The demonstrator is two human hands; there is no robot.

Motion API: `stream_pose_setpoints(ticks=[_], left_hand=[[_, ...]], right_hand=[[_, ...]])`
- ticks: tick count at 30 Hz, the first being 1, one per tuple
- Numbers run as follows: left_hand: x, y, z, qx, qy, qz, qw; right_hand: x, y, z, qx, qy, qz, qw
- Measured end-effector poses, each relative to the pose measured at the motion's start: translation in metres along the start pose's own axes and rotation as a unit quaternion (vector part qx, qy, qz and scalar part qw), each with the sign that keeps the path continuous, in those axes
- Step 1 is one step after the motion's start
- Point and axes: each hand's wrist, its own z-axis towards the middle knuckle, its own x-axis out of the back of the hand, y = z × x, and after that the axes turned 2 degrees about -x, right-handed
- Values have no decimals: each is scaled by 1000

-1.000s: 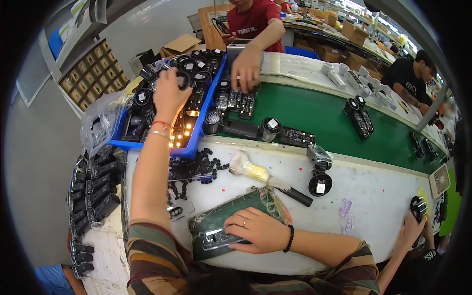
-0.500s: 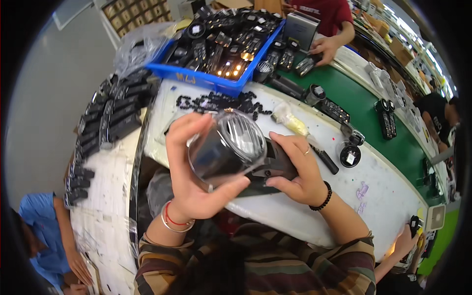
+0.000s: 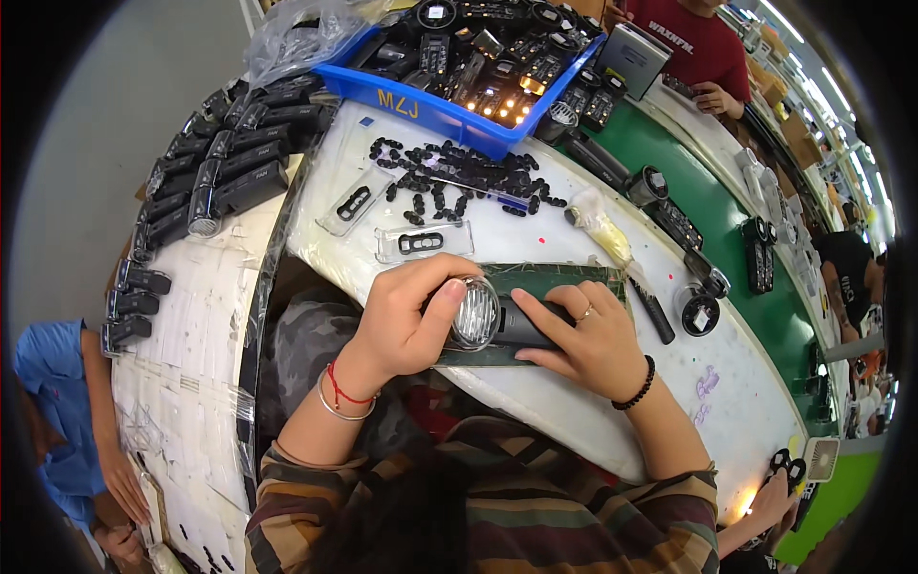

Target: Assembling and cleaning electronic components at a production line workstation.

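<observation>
The white-topped workbench (image 3: 741, 435) carries a blue plastic bin (image 3: 459, 126), scattered small black oblong parts (image 3: 459, 172), clear plastic holders (image 3: 390, 247) and a dark green rectangular board (image 3: 574, 276).

black device (image 3: 521, 327), green mat (image 3: 547, 275), blue bin (image 3: 448, 124), striped shirt (image 3: 583, 502)

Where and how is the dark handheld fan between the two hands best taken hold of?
Probably by its dark straight handle, from the person's right, with a grip across it: this part is long and narrow, and points right over the green board. The right hand rests there; the left hand is at the round ribbed head.
</observation>
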Motion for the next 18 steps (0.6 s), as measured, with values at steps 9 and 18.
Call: stream_pose_setpoints(ticks=[9,18], left_hand=[[-2,-6,-4,51,-35,-26,998],[-3,-13,-1,-2,-51,-22,998]], right_hand=[[-6,0,3,-19,-34,36,999],[1,-6,1,-39,-105,87,990]])
